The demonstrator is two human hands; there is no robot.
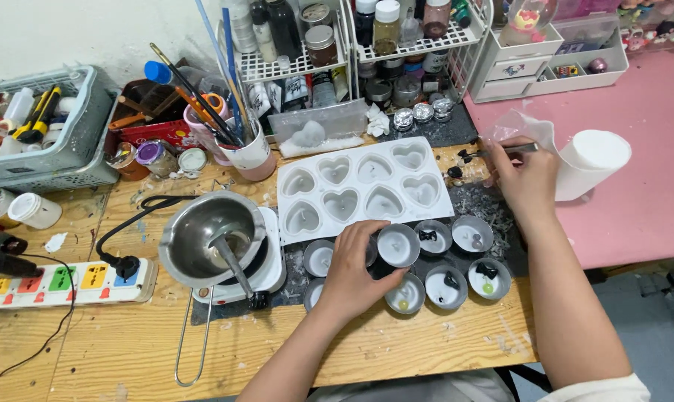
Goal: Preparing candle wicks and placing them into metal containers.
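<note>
On a cluttered wooden worktable (426, 350), seen from the head camera looking down.

Left hand (355, 272): palm down, fingers curled loosely over a cluster of small round metal cups (398, 244). Fingertips rest on the rim of the cup nearest the middle; the hand partly covers two more. Grip looks light, more steadying than lifting. Whether it has truly closed on a cup I cannot tell.

Right hand (526, 179): raised at the far right edge of the table, pinched shut on a slim metal tool, probably tweezers (512, 148). Long axis of the tool runs roughly left-right, tip pointing left toward small dark bits (465, 155) on the table. A crumpled clear plastic bag (526, 123) sits just behind the knuckles.

Key relation: the cups lie in two rows between the hands, below and left of the right hand. Several already hold small dark or pale pieces. The left hand is on them; the right is well apart, up and to the right.

Surroundings:
- White heart-shaped silicone mould (363, 186), just beyond the cups, touching the near row.
- Melting pot (212, 238) on a small heater, left of the mould, handle pointing toward the viewer.
- Power strip (61, 281) far left.
- White roll (593, 164) on the pink surface, right.
</note>
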